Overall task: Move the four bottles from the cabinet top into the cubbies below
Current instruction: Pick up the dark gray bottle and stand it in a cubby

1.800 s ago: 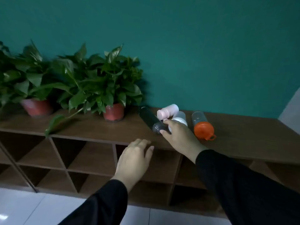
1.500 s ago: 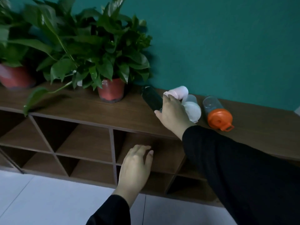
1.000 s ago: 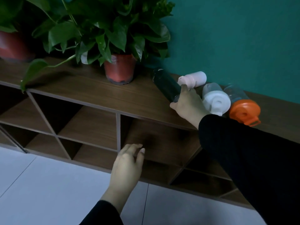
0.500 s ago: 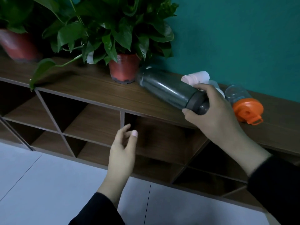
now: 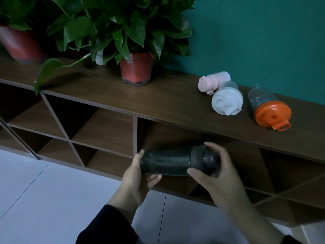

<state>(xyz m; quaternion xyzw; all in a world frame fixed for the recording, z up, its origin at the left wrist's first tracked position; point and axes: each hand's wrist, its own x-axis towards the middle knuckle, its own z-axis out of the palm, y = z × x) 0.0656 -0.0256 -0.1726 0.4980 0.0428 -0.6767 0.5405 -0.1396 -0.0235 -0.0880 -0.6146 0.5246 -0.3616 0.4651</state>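
I see three bottles point(image 5: 226, 99) lying on the cabinet top point(image 5: 167, 103), right of the potted plant point(image 5: 136, 67); a fourth bottle point(image 5: 167, 162) lies before the cubbies point(image 5: 105, 127) below.

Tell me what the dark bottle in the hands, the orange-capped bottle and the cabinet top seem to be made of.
Dark bottle: probably tinted plastic, smooth and faintly glossy, with a matte grey lid; metal can't be ruled out.
Orange-capped bottle: clear plastic by its see-through body; the orange cap looks like moulded matte plastic.
Cabinet top: brown wood grain with a low sheen, likely laminate or veneered board.
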